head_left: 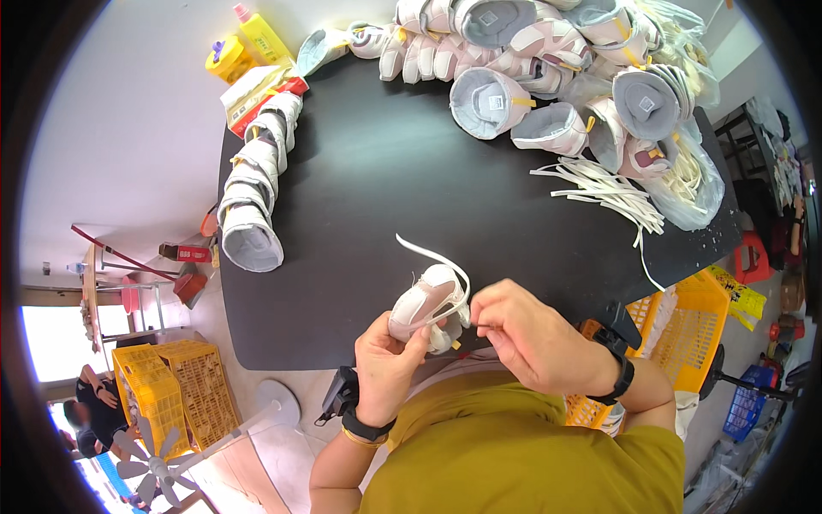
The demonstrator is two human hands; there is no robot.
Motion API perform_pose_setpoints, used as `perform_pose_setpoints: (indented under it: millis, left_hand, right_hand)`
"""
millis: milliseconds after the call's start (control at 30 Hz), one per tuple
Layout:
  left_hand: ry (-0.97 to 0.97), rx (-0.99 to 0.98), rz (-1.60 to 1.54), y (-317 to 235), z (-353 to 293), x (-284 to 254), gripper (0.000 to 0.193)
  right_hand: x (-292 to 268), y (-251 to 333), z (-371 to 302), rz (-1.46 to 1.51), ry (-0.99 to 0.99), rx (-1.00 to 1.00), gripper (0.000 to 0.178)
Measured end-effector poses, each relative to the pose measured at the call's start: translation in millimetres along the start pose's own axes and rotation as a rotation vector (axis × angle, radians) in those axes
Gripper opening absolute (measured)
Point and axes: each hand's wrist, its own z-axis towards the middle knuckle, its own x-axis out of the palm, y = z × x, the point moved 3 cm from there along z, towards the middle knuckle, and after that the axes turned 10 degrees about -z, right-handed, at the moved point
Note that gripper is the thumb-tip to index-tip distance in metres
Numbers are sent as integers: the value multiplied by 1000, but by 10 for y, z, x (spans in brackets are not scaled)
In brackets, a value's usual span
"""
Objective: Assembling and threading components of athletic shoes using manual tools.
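My left hand [385, 360] grips a small white and pinkish-beige shoe upper [419, 301] at the table's near edge, thumb on its side. A white shoelace [445, 261] comes out of the upper, loops along its right side and trails its loose end onto the table. Just right of the upper, my right hand [535, 338] is closed in a pinch. Something thin and dark shows at its fingertips, too small to name. The upper's opening faces me and is partly hidden by my left fingers.
Stacked shoe uppers [253, 193] line the black table's [360, 188] left edge; more uppers [488, 103] pile up at the back right. Loose white laces [608, 193] lie at right. Yellow bottles [261, 36] stand back left. A yellow crate [685, 321] is beside me at right.
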Motion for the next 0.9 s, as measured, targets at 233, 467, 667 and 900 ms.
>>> perform_pose_setpoints:
  millis: [233,467,667,900]
  left_hand:
    - [1,48,25,43,-36,-28,23]
    - [-14,75,41,60,-71,-25,19]
    - [-42,80,108,58,-104,-31,19]
    - [19,309,517,9,-128,45,22]
  right_hand:
    - [208,7,-118,-282,124,110,12]
    - [253,-112,-93,-150,151,154,10]
    - [263,-152,-83,-102,186,197,12]
    - [283,-101,-121,-344,256,119,10]
